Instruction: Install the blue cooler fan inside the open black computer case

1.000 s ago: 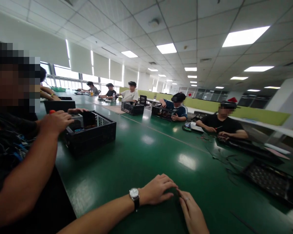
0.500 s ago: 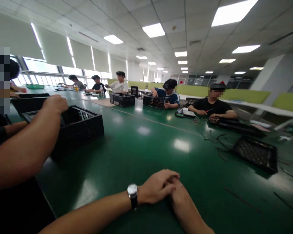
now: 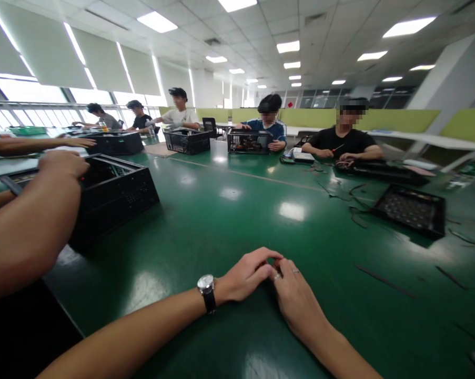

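Green desk (image 3: 237, 210) carried our left hand (image 3: 245, 276) and right hand (image 3: 296, 302), fingertips touching, both holding nothing, perhaps resting.

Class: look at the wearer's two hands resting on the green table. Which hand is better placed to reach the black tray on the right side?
Probably the right hand: it lies nearer the black tray, with bare green table between.

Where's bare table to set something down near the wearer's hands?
Bare green table lies ahead of the left hand and right hand, between the black case and the black tray. Crowded spots: loose cables near the tray, and a co-worker's arm at the case.
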Demonstrator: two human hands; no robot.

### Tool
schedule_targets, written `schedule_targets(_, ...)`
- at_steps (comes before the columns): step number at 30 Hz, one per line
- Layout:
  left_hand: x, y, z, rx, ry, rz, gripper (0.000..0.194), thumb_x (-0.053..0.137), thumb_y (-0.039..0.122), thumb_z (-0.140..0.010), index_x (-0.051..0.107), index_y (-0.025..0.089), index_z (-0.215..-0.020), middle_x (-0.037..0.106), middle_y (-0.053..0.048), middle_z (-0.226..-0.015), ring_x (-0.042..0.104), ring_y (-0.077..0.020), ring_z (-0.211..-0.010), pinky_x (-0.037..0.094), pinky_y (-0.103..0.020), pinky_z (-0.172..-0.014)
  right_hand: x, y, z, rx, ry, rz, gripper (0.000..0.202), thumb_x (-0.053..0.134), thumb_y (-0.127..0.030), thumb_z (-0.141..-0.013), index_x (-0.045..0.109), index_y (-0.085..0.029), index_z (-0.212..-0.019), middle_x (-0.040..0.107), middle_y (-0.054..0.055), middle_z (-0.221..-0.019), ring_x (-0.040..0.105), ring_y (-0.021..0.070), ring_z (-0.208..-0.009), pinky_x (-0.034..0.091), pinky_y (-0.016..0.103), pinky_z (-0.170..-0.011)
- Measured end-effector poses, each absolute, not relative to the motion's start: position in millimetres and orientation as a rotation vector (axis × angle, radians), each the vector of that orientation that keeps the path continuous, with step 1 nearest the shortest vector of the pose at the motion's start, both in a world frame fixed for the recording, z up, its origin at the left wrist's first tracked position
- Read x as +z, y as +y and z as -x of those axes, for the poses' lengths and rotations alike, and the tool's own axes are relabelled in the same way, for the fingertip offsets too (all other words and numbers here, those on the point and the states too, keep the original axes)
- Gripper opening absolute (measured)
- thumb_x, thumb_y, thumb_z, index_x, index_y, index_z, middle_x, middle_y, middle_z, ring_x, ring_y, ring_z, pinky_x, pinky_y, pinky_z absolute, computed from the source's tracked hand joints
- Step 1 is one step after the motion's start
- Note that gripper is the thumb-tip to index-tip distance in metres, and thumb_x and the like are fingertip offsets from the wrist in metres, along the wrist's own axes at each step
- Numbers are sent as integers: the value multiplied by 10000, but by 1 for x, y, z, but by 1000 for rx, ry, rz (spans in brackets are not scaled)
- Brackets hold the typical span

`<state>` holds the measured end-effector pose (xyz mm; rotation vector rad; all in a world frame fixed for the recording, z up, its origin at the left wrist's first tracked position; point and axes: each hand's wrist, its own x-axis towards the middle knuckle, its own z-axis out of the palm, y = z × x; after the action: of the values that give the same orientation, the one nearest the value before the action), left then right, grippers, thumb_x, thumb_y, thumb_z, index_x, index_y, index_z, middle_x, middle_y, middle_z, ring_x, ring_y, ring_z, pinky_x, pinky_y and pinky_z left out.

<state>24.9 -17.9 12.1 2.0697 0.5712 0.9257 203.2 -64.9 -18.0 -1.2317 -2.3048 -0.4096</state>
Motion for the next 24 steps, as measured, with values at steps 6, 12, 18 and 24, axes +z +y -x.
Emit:
schedule_targets(6, 14, -23, -30, 811, 609, -1987, 441, 505, 361, -974, 518, 170, -1371, 631, -83, -1155, 599, -189, -964, 483, -340, -896, -14, -66, -201, -318, -2306, 1254, 309, 348, -150, -1028, 648, -98, -1084, 579, 157, -998, 577, 278, -884, 561, 435, -725)
schedule_targets(12, 13, -30, -36, 760, 604, -2027, 548, 536, 315, -935, 430, 258, -1470, 532, -82, -1308, 528, -230, -1153, 397, -414, -1060, -33, -59, -199, -248, -2242, 1153, 320, 354, -110, -997, 606, -167, -1185, 607, 148, -1122, 619, 276, -1015, 579, 425, -833)
schedule_targets(18, 9, -27, -35, 748, 570, -1981, 622, 447, 124, -809, 474, 228, -1422, 531, -78, -1293, 507, -232, -1197, 394, -412, -1070, -56, -49, -197, -437, -2131, 1127, 348, 364, -30, -903, 582, -182, -1129, 646, 147, -1030, 655, 292, -921, 588, 443, -758)
schedule_targets(24, 22, -3, -16, 973, 648, -2287, 482, 409, 99, -866, 525, 205, -1321, 610, -67, -1262, 530, -199, -1197, 387, -373, -1088, -23, -67, -206, -253, -2191, 1173, 267, 412, -4, -804, 507, -214, -940, 552, 81, -956, 622, 227, -844, 549, 350, -705)
